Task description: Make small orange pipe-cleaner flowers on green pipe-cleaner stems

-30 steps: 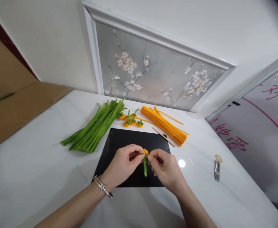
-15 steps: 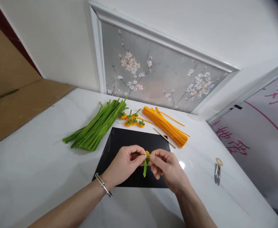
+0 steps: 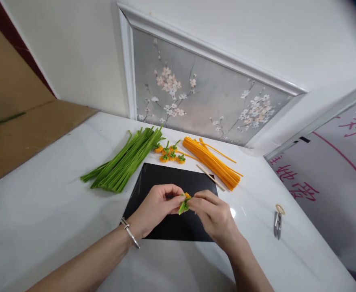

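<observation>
Between my fingertips is a small pipe-cleaner persimmon [image 3: 187, 197], its round body orange and its leaves and stem green. My left hand [image 3: 165, 201], with a silver bangle at the wrist, pinches it from the left. From the right, my right hand [image 3: 212, 209] closes its thumb and fingers on the green leaves. Part of the piece is hidden behind the fingers. Both hands are above a black mat [image 3: 153, 178]. Beyond the mat lie several finished-looking orange persimmons [image 3: 172, 155] with green tops.
A bundle of green pipe cleaners [image 3: 126, 162] lies left of the mat, an orange bundle [image 3: 212, 162] to its right. A thin wooden stick [image 3: 210, 177] rests by the mat's corner. Small snips [image 3: 278, 223] lie far right. A framed blossom picture [image 3: 208, 93] stands behind.
The green strip that hung down below my fingers now points down-left and looks shorter. My right hand's fingers have closed in over the leaves. My left hand keeps its pinch.
</observation>
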Action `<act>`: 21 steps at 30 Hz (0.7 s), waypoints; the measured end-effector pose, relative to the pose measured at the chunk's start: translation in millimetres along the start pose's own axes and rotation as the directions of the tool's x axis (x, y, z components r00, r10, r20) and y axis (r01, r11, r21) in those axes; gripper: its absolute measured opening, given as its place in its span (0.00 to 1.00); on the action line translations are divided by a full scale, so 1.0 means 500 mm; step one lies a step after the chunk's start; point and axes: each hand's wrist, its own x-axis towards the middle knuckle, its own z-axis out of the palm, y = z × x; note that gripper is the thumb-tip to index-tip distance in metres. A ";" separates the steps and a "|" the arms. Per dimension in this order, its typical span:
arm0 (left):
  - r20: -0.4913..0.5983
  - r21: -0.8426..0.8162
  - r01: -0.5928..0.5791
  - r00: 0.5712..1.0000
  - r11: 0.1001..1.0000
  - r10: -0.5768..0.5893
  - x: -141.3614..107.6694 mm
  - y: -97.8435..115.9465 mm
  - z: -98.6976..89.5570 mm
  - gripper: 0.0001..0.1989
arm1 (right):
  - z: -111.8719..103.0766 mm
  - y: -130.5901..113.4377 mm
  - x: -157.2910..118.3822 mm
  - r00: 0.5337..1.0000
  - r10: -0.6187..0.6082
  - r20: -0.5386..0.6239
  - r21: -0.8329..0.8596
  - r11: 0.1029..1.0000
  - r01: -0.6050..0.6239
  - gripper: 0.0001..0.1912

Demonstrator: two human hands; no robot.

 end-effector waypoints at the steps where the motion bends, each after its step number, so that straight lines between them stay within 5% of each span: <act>1: 0.001 0.004 0.001 1.000 1.000 -0.001 0.000 0.001 0.001 0.10 | 0.002 0.000 0.001 1.000 -0.009 0.006 -0.021 1.000 0.009 0.14; 16: -0.044 -0.018 -0.011 0.999 1.000 0.010 -0.003 -0.001 0.011 0.11 | 0.037 -0.005 0.003 0.996 -0.061 -0.068 -0.204 0.978 0.046 0.10; 21: 0.022 -0.021 -0.033 0.999 0.999 0.034 -0.003 -0.003 0.004 0.12 | 0.030 -0.016 0.010 0.995 0.030 -0.093 -0.069 0.997 -0.037 0.09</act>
